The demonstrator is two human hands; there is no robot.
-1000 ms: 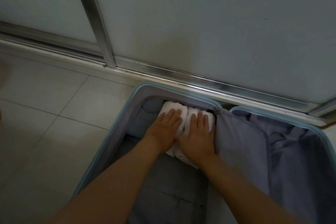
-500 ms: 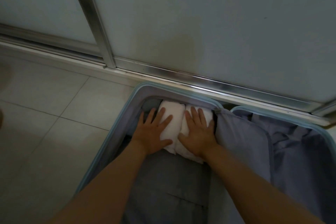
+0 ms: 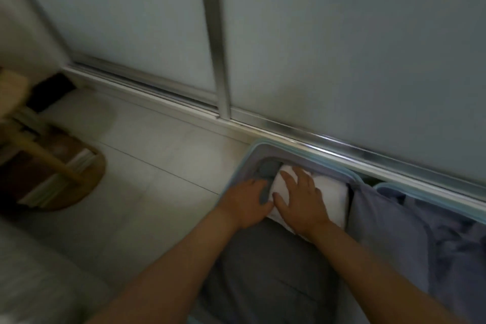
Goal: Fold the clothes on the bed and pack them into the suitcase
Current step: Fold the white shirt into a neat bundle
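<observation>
White folded garment [image 3: 330, 196] lies in far corner of open suitcase [image 3: 289, 152], beyond grey folded clothes [image 3: 263, 271]. Right hand [image 3: 302, 201] flat on garment's left part, fingers spread, pressing, not clasping. Left hand [image 3: 246, 202] just beside garment's left end, fingertips hidden in grey fabric; grip unclear. Suitcase sits against sliding door [image 3: 342, 60].

L hand [image 3: 247, 204] + R hand [image 3: 302, 201] = 2 hands, 1 suitcase [image 3: 263, 142], 1 white bundle [image 3: 332, 192], 1 grey garment [image 3: 263, 273], 1 wooden rack [image 3: 52, 166].
</observation>
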